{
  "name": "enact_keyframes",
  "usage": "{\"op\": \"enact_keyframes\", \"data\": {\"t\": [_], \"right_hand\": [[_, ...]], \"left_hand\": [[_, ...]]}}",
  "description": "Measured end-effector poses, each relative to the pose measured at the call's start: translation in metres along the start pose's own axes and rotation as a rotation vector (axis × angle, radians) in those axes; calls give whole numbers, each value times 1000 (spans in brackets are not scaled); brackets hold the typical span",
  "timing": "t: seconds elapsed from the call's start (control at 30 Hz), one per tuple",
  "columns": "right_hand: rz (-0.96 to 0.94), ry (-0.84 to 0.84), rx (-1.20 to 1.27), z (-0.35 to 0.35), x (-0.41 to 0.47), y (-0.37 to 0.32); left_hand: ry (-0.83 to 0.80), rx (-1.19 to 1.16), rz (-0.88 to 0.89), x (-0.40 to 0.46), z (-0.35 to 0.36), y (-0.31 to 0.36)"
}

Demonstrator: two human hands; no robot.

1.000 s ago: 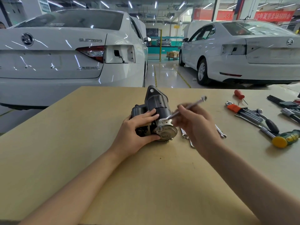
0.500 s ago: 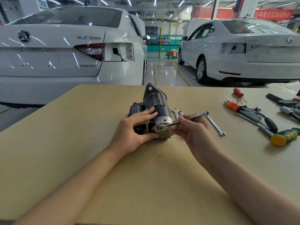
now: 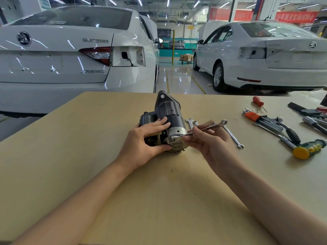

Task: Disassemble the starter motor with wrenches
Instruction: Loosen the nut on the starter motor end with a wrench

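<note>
Starter motor [image 3: 167, 119]: lies mid-table [image 3: 88, 138], silver end cap toward the person. Left hand [image 3: 146, 138] grips its body, fingers curled over. Right hand [image 3: 210, 140] pinches a wrench [image 3: 203, 129], head on an end-cap fastener. Advice: keep the head fully seated, brace firmly (slipping looks likely). Nearby right: a spare wrench [image 3: 232, 137], a hex-key set [image 3: 265, 120], a hammer [image 3: 307, 149]; none obstructs.

Your left hand [image 3: 141, 140] grips the starter [image 3: 168, 119] on the table [image 3: 88, 156] while your right hand [image 3: 210, 140] pinches a wrench [image 3: 203, 129] whose near end sits on the silver end cap, with more wrenches [image 3: 231, 135] and a hammer [image 3: 307, 149] lying to the right.
</note>
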State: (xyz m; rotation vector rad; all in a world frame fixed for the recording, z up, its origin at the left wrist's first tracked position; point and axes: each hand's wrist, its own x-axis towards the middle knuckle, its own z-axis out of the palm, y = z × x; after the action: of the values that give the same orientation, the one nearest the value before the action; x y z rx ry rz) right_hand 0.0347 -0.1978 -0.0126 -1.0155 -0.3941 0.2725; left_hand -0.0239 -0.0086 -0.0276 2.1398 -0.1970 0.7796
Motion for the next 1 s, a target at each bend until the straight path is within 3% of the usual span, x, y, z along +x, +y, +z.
{"op": "enact_keyframes", "data": {"t": [0.1,0.3,0.43,0.5,0.57,0.67,0.77,0.87,1.0], "right_hand": [[-180,-63,-299,9,3,-9],[-535,-397,-1037,56,13,-18],[-588,-619,-1501,72,12,-3],[-640,-585,-1400,70,8,-4],[-624,-415,-1035,63,5,-10],[-396,-184,-399,37,6,-17],[-24,18,8,12,1,-13],[166,83,104,4,-2,-5],[223,87,143,7,-3,0]], "left_hand": [[-1,-6,-2,1,-1,0],[3,27,17,1,-2,-5],[-47,2,-34,2,-1,-8],[-39,-8,-45,1,-2,-9],[-33,-44,-35,0,-2,-11],[-45,-36,5,0,-3,-8],[-47,-43,0,0,-4,-6],[-41,-43,-6,0,-4,-5],[-45,-27,-8,1,-4,-7]]}}
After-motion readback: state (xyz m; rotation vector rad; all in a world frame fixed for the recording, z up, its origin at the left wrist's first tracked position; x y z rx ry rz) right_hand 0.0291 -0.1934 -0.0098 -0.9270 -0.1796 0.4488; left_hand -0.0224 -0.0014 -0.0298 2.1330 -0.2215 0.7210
